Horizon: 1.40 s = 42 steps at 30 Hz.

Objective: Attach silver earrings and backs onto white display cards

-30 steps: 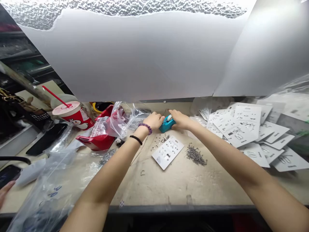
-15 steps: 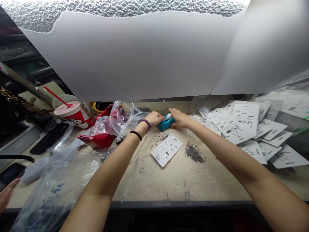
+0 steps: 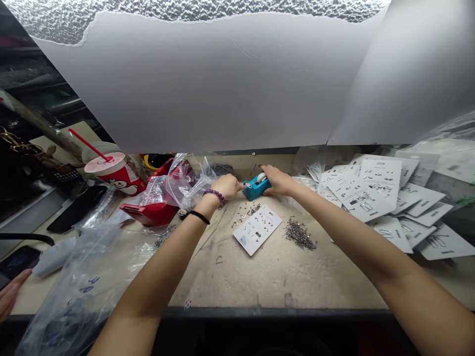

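On my feed the risk starts with the whole bench [image 3: 222, 277]: it is crowded, and a wide white paper sheet [image 3: 208, 79] hangs low over its far side, cutting off my view of what lies behind the hands. To the right, the heap of printed white cards [image 3: 365, 190] sprawls loosely, so I'd worry about a forearm sweeping it out of order. On the left, the clear plastic bag [image 3: 187, 184] crumples up beside the left hand [image 3: 227, 186], and its film could catch on anything sticky. The red plastic holder [image 3: 148, 211] sits just past that bag. Nearer the front, the single card [image 3: 257, 230] lies just below the hands, with a loose scatter of small metal fittings [image 3: 245, 213] at its upper left and a pile of tiny metal hooks [image 3: 300, 235] to its right. One slip of either wrist could, I judge, scatter those bits, and nothing fences them in.

The teal tape dispenser [image 3: 256, 187] sits between both hands, just above the card, tilted, with its white tape roll showing at the top. The right hand [image 3: 278, 180] has its fingers [image 3: 266, 173] closed over the roll, gripping it. The left fingers [image 3: 239, 185] press in at the dispenser's near end; from here I can't tell whether they pinch the body or a strip of tape.
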Each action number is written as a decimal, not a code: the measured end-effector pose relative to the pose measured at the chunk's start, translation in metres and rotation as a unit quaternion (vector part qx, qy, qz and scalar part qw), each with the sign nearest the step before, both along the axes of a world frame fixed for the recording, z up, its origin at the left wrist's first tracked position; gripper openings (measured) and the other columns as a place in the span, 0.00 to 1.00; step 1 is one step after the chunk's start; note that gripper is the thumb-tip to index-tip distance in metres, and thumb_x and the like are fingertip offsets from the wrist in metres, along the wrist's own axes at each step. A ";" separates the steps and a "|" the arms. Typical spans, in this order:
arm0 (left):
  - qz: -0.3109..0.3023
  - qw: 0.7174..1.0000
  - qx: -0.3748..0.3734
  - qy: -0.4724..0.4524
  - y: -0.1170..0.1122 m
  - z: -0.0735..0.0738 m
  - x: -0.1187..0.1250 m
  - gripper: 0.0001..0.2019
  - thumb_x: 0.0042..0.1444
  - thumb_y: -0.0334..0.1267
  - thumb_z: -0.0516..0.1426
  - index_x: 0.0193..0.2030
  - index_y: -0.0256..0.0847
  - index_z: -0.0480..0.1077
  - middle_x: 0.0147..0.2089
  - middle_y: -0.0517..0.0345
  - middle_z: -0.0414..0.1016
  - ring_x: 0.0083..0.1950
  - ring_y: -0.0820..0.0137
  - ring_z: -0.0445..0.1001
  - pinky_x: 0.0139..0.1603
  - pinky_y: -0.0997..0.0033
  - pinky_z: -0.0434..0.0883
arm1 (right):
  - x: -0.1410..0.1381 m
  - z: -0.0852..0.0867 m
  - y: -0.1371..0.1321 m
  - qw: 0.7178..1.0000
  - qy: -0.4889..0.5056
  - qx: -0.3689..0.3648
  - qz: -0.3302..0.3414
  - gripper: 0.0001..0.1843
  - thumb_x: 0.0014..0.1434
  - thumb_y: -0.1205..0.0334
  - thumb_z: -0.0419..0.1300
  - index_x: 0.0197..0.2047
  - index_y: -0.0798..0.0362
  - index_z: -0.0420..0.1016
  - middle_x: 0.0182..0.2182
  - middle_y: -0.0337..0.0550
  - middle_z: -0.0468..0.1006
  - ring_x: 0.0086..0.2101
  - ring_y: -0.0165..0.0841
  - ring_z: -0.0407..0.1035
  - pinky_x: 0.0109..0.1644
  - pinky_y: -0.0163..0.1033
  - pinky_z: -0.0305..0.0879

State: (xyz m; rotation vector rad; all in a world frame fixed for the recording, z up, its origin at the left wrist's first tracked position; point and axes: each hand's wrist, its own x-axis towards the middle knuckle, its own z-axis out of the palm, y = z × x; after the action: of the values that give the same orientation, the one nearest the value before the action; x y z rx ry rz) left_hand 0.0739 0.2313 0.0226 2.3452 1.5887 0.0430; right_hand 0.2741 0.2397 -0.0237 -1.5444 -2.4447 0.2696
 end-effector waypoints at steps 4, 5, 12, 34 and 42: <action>0.031 0.998 0.041 0.023 -0.009 -0.015 0.004 0.17 0.58 0.43 0.46 0.29 0.35 0.70 0.40 0.42 0.70 0.45 0.57 0.69 0.37 0.66 0.64 | 0.000 -0.002 0.001 1.000 -0.001 0.003 -0.002 0.46 0.42 0.60 0.65 0.62 0.52 0.47 0.56 0.55 0.58 0.54 0.49 0.55 0.44 0.46 0.64; 0.036 0.998 0.048 0.027 -0.011 -0.017 0.004 0.17 0.58 0.43 0.45 0.31 0.35 0.70 0.42 0.42 0.69 0.46 0.57 0.68 0.38 0.66 0.64 | 0.000 -0.002 0.001 1.000 0.000 0.003 -0.002 0.46 0.42 0.60 0.65 0.62 0.51 0.47 0.56 0.55 0.58 0.54 0.49 0.55 0.44 0.46 0.64; 0.046 0.995 0.083 0.037 -0.026 -0.013 0.008 0.18 0.60 0.42 0.43 0.38 0.33 0.69 0.45 0.41 0.67 0.48 0.56 0.68 0.39 0.65 0.66 | -0.001 0.001 -0.001 1.000 0.000 0.005 -0.003 0.47 0.41 0.61 0.66 0.61 0.52 0.47 0.55 0.56 0.58 0.53 0.48 0.56 0.42 0.44 0.65; 0.091 0.993 0.040 -0.057 -0.014 -0.026 0.002 0.16 0.59 0.42 0.41 0.33 0.37 0.65 0.40 0.47 0.69 0.37 0.65 0.69 0.33 0.69 0.62 | 0.002 0.001 -0.001 1.000 0.013 0.010 0.015 0.42 0.44 0.60 0.65 0.59 0.53 0.50 0.52 0.54 0.62 0.50 0.45 0.60 0.42 0.43 0.64; 0.113 0.987 0.052 -0.099 -0.030 -0.047 0.007 0.09 0.58 0.36 0.44 0.34 0.36 0.62 0.44 0.41 0.64 0.48 0.57 0.65 0.42 0.62 0.63 | -0.001 0.001 -0.005 1.000 0.012 0.008 0.009 0.41 0.44 0.61 0.64 0.59 0.54 0.50 0.53 0.55 0.61 0.51 0.45 0.59 0.41 0.43 0.65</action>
State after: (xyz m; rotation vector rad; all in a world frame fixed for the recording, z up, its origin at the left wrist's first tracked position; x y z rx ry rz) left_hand 0.0810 0.2014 -0.0248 2.1445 1.7779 0.4042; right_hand 0.2735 0.2349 -0.0232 -1.5037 -2.4378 0.2691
